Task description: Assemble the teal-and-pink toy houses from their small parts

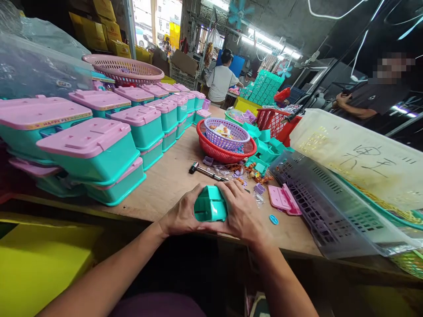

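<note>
Teal boxes (99,154) with pink lids, stacked left, run out of frame. We work at a wooden bench (168,176) in a crowded workshop; the small parts by the hammer (205,171) are hard to make out. Our left hand (181,215) and right hand (243,213) clasp a teal shell (210,209) between them at the bench's near edge, its sides hidden.

Your left hand (183,215) and right hand (243,214) cover both ends of the teal plastic box shell (210,209), so you cannot see its sides. At the left edge, the stacked teal boxes with pink lids (39,119) are cut off. At lower right, the grey perforated plastic crate (333,211) runs under a clear plastic sheet (357,163). The small printed pieces in the purple woven basket (228,132) are too small to tell.
</note>
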Demonstrator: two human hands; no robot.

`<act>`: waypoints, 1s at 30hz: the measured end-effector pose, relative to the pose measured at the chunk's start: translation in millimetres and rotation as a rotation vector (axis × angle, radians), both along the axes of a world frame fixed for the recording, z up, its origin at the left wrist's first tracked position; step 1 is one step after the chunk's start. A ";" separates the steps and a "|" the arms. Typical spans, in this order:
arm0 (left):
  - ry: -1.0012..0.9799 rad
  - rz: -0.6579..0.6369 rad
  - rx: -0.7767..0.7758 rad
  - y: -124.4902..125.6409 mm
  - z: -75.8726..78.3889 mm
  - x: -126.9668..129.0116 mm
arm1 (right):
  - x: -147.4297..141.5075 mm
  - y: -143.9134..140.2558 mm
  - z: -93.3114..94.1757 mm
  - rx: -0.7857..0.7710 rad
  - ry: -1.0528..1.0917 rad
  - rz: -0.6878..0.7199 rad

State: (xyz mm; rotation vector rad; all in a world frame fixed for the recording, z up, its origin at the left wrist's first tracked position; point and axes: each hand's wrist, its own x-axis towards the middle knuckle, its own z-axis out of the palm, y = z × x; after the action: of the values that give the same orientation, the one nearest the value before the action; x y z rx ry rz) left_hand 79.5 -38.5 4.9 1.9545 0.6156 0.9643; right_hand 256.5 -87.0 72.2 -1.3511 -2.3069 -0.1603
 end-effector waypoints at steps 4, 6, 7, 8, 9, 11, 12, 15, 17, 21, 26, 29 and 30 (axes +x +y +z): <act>0.016 0.078 -0.023 1.5 -4.6 -0.1 | -0.1 4.4 3.4 -0.081 -0.007 -0.025; 0.001 0.089 -0.023 0.7 -2.5 0.2 | 4.7 5.7 1.4 -0.125 0.130 0.020; -0.004 0.089 -0.030 0.0 -0.4 0.4 | 7.9 6.0 -1.5 -0.145 0.236 0.056; -0.003 0.083 -0.039 -1.0 1.9 0.8 | 11.3 5.9 -5.8 -0.168 0.361 0.098; -0.003 0.080 -0.049 -2.0 4.3 1.2 | 14.3 5.7 -11.3 -0.196 0.492 0.142; 0.003 0.061 -0.066 -3.9 7.8 1.8 | 17.9 5.2 -24.0 -0.243 0.728 0.204; 0.009 0.051 -0.069 -4.5 8.5 2.0 | 18.1 5.1 -30.2 -0.245 0.810 0.215; 0.021 0.043 -0.058 -5.4 6.2 1.9 | 13.5 5.6 -42.9 -0.122 0.885 0.171; 0.025 0.050 -0.037 -5.7 2.7 2.1 | 9.6 6.5 -45.6 -0.031 0.873 0.129; 0.042 0.092 -0.032 -8.3 2.3 5.6 | 9.0 9.3 -44.9 -0.022 0.944 0.104; 0.185 0.157 0.043 -10.2 26.4 13.2 | 14.5 18.8 -55.3 -0.235 1.326 0.050; 0.357 0.121 0.191 -7.8 42.4 19.5 | 19.2 27.9 -69.9 -0.382 1.545 -0.160; 0.431 0.125 0.219 -6.7 46.0 22.6 | 22.0 30.5 -74.3 -0.378 1.537 -0.261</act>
State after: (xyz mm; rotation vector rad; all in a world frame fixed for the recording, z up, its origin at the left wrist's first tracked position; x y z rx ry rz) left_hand 102.1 -45.2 50.9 2.3691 0.9135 0.7074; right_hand 278.5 -56.5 -2.1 -1.1786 -0.8576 0.9390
